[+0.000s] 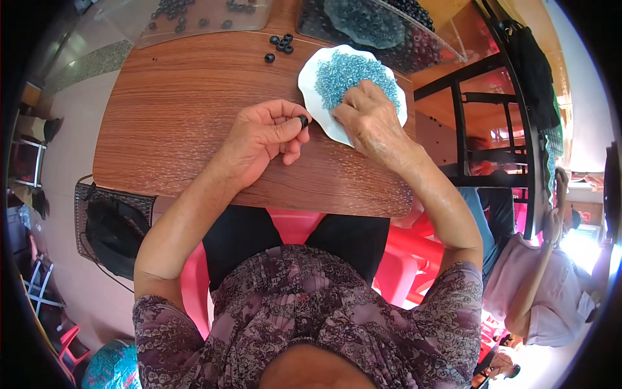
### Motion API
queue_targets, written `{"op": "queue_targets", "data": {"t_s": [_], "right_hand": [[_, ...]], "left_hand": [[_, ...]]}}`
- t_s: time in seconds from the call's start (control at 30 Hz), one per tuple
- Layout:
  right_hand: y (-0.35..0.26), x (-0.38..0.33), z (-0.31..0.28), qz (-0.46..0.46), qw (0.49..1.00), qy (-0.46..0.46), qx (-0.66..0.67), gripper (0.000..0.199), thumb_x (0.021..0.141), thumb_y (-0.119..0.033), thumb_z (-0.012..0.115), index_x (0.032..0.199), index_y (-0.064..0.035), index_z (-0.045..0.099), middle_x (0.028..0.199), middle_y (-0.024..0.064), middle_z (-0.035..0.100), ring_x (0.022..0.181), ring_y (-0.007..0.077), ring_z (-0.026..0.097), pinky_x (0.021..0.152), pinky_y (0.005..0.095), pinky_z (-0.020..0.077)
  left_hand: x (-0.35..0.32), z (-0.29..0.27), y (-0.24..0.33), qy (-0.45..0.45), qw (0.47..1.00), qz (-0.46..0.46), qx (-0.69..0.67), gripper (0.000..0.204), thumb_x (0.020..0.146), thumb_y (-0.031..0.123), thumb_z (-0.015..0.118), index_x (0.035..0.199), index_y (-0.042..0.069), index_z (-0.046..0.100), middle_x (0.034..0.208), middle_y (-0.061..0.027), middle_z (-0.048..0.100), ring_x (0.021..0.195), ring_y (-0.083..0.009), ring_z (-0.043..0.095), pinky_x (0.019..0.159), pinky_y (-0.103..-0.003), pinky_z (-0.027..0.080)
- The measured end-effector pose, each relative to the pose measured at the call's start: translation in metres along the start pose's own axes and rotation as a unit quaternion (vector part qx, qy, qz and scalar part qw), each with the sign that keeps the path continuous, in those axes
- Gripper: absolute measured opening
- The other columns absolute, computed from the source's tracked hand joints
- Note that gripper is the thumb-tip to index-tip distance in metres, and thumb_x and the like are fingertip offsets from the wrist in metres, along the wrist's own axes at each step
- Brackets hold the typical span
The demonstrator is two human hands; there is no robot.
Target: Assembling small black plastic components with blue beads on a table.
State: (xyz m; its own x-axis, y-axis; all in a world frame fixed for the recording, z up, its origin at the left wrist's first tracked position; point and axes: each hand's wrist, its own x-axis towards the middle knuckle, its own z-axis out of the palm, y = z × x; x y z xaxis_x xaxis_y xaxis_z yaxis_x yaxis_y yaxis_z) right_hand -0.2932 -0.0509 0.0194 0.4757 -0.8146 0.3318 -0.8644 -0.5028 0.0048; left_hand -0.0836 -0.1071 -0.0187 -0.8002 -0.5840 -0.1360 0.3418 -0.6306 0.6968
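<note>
My left hand (267,133) pinches a small black ring (303,121) between thumb and forefinger, just left of a white scalloped plate (311,74). The plate holds a heap of small pale blue rings (346,72). My right hand (364,115) rests on the plate's near side, fingertips curled down into the blue rings; whether it grips any is hidden. Several loose black rings (280,45) lie on the wooden table (175,110) beyond my left hand.
Clear plastic trays (201,18) with black rings stand at the table's far edge, and another tray (382,29) holds blue and black rings. A black mesh basket (110,227) sits at lower left. A dark metal frame (466,129) and another person (544,285) are at right.
</note>
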Motion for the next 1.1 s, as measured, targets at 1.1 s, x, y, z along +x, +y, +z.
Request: {"op": "queue_targets", "data": {"t_s": [1.1], "right_hand": [[-0.03, -0.008, -0.008, 0.197, 0.964, 0.1, 0.148, 0.012, 0.07, 0.004, 0.064, 0.079, -0.0024, 0.06, 0.079, 0.0065, 0.057, 0.072, 0.0189, 0.052, 0.066, 0.0282, 0.0421]], "left_hand": [[0.003, 0.0, -0.002, -0.007, 1.0, 0.003, -0.006, 0.016, 0.084, 0.005, 0.057, 0.098, -0.004, 0.056, 0.079, -0.0113, 0.06, 0.06, -0.0126, 0.056, 0.051, -0.024, 0.045]]}}
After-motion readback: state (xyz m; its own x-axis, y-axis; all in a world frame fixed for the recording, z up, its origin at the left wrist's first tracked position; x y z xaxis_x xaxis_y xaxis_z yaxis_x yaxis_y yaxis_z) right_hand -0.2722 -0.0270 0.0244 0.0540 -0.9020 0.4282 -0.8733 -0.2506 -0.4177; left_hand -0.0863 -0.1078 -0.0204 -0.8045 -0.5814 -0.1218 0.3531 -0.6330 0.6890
